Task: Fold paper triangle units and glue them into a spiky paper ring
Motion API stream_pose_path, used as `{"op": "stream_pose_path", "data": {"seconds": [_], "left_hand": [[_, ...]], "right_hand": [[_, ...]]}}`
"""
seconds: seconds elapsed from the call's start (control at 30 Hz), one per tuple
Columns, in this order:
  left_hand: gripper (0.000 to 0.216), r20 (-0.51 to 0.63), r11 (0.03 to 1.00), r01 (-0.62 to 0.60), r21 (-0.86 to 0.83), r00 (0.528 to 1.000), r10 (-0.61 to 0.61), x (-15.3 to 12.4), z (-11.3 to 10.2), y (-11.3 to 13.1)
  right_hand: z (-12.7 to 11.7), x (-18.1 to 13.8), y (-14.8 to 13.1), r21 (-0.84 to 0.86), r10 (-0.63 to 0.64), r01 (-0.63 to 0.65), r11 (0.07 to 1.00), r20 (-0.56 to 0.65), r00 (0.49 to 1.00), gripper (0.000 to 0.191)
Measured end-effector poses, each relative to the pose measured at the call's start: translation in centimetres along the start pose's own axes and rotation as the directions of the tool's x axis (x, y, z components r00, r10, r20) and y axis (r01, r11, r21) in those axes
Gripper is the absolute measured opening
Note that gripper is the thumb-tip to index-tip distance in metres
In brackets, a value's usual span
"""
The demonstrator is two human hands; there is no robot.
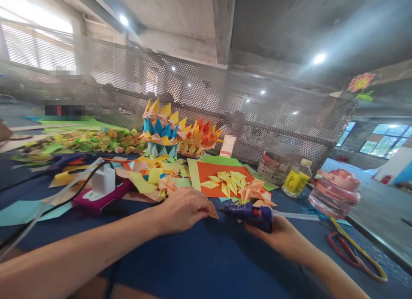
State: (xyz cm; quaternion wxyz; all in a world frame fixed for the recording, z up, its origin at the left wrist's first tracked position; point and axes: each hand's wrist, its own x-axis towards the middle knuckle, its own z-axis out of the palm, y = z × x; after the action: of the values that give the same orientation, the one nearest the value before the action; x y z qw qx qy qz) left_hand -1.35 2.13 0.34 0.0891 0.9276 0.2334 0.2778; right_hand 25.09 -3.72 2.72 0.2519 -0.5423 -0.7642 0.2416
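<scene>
Between the fingers of my left hand (183, 211) is a small folded piece of orange paper (212, 211), its pointed end sticking out to the right. My right hand (280, 236) grips a dark blue glue gun (251, 214), with the nozzle pointing left, close to the paper's tip. I cannot tell whether they touch. A clear glue stick (299, 215) extends from the gun's rear. Just beyond my hands, yellow folded paper pieces (229, 183) and peach folded pieces (254, 190) lie on an orange sheet (206, 170).
Folded-paper flowers (161, 131) stand at the back, beside a heap of paper bits (86, 142). A magenta power strip (103, 198) with a white plug (103, 181) and cords sits left. At right are a yellow-labelled bottle (296, 178), a pink water jug (334, 193) and scissors (354, 251).
</scene>
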Motion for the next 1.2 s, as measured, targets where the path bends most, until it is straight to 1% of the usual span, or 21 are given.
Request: {"op": "stream_pose_path", "data": {"seconds": [0.17,0.27,0.43,0.57,0.77,1.03,1.2], "left_hand": [[0.017,-0.133,0.994,-0.039,0.098,0.990,0.052,0.0,0.0,0.2],[0.019,-0.176,0.979,-0.067,0.191,0.979,0.101,0.0,0.1,0.5],[0.017,-0.198,0.956,-0.132,0.264,0.962,0.188,-0.2,0.2,0.8],[0.019,-0.202,0.945,-0.163,0.282,0.953,0.225,-0.3,0.3,1.0],[0.022,-0.208,0.938,-0.179,0.296,0.947,0.247,-0.3,0.3,1.1],[0.021,-0.218,0.927,-0.192,0.323,0.938,0.270,-0.3,0.5,1.1],[0.023,-0.236,0.921,-0.192,0.340,0.930,0.281,-0.2,0.5,1.0]], "right_hand": [[0.2,-0.2,-0.5,0.001,-0.019,0.019,1.000,-0.032,0.999,0.036],[0.2,-0.4,-0.4,-0.017,-0.001,0.000,1.000,-0.046,0.999,0.035],[0.3,-0.5,-0.5,-0.059,0.005,-0.009,0.998,-0.069,0.998,0.033],[0.4,-0.5,-0.5,-0.054,-0.002,-0.002,0.999,-0.078,0.997,0.032],[0.6,-0.6,-0.2,-0.088,-0.030,0.022,0.996,-0.089,0.996,0.031],[0.7,-0.8,-0.1,-0.083,-0.015,0.004,0.997,-0.127,0.992,0.029],[0.6,-0.7,0.2,-0.105,-0.024,0.010,0.994,-0.130,0.991,0.033]]}}
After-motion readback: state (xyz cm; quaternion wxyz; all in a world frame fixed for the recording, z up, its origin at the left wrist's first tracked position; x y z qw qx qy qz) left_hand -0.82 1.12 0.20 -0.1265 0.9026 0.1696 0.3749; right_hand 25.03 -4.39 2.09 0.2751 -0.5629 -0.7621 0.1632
